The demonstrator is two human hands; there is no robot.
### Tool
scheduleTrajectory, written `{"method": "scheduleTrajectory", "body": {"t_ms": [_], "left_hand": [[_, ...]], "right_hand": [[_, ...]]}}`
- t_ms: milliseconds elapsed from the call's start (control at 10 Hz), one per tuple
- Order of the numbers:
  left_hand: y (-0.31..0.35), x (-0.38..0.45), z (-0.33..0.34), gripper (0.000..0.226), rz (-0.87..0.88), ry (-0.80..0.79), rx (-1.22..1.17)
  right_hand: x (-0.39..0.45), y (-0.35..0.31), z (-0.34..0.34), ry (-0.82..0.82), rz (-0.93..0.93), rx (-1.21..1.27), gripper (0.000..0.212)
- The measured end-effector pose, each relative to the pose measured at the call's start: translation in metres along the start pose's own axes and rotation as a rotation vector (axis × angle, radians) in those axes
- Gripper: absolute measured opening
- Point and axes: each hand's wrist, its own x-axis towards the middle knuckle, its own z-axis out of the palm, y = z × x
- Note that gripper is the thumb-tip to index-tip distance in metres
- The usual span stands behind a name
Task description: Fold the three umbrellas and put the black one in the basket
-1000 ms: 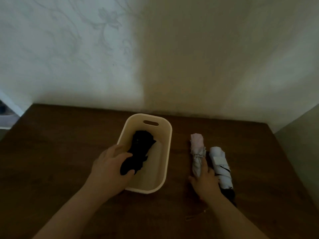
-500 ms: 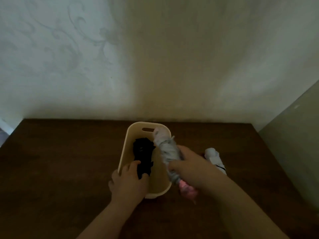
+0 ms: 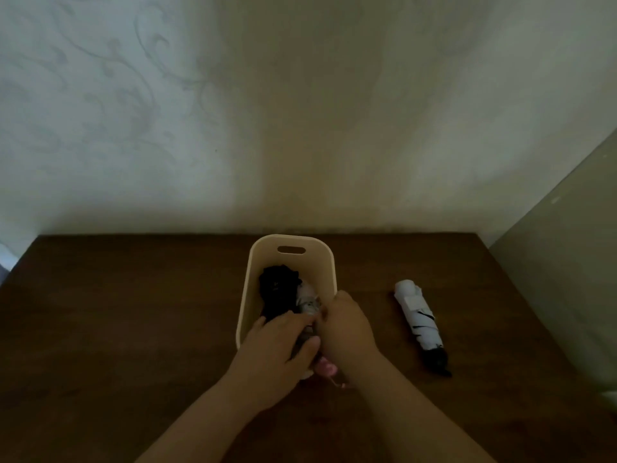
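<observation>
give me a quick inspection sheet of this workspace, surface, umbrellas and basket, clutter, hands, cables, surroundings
surface: dark wooden table, pushed against the wall
basket: cream basket at mid table, handle slot at its far end
black umbrella: black umbrella folded, lying inside the basket
pink umbrella: pink umbrella folded, in the basket beside the black one, its pink handle end sticking out over the near rim
white umbrella: white umbrella folded, on the table right of the basket, untouched
clutter: nothing seen
hands: left hand and right hand both grip the pink umbrella at the basket's near end
cables: nothing seen
surroundings: patterned pale wall behind; plain panel at right
</observation>
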Motion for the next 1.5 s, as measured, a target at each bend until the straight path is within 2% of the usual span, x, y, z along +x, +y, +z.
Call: {"method": "scheduleTrajectory", "body": {"t_ms": [100,200,300,400,500,600,700,800,900,1000,1100,1200,1300,1400,1500], "left_hand": [[0.01,0.004,0.004,0.046,0.038,-0.023,0.044],[0.009,0.007,0.004,0.037,0.014,-0.031,0.067],[0.01,0.008,0.005,0.039,-0.01,-0.054,0.076],[0.009,0.01,0.007,0.044,-0.021,-0.058,0.091],[0.005,0.013,0.008,0.047,-0.024,-0.063,0.132],[0.003,0.015,0.01,0.048,-0.017,-0.064,0.134],[0.003,0.015,0.008,0.05,-0.027,-0.077,0.116],[0.005,0.012,0.007,0.055,-0.046,-0.058,0.077],[0.003,0.007,0.012,0.062,-0.118,0.124,-0.024],[0.001,0.001,0.012,0.047,-0.175,0.272,-0.142],[-0.008,-0.006,0.006,0.043,-0.199,0.288,-0.072],[-0.023,-0.008,-0.001,0.045,-0.256,0.244,0.064],[-0.024,-0.013,-0.002,0.047,-0.232,0.133,-0.076],[-0.019,-0.015,-0.002,0.042,-0.205,0.154,-0.124],[-0.023,-0.019,-0.006,0.042,-0.206,0.158,-0.157]], "right_hand": [[0.001,0.024,0.001,0.141,-0.096,0.128,0.02],[0.013,0.082,-0.017,0.32,0.064,0.073,0.038],[0.033,0.149,-0.035,0.304,0.364,0.003,0.062],[0.056,0.187,-0.039,0.091,0.531,-0.015,0.083],[0.064,0.194,-0.025,-0.013,0.567,0.026,0.086],[0.058,0.19,-0.012,0.032,0.588,0.011,0.082],[0.049,0.164,-0.023,0.004,0.493,0.177,0.075],[0.033,0.11,-0.047,0.02,0.314,0.288,0.069],[0.018,0.042,-0.067,-0.087,0.158,0.362,0.059],[0.024,-0.007,-0.063,-0.233,0.088,0.229,0.052],[0.028,-0.034,-0.032,-0.272,0.103,0.13,0.048],[0.025,-0.037,0.0,-0.149,0.096,0.101,0.041],[0.026,-0.044,0.008,-0.128,0.181,0.116,0.041],[0.034,-0.046,0.005,-0.277,0.167,-0.132,0.043],[0.026,-0.037,-0.018,-0.187,0.04,-0.276,0.037]]}}
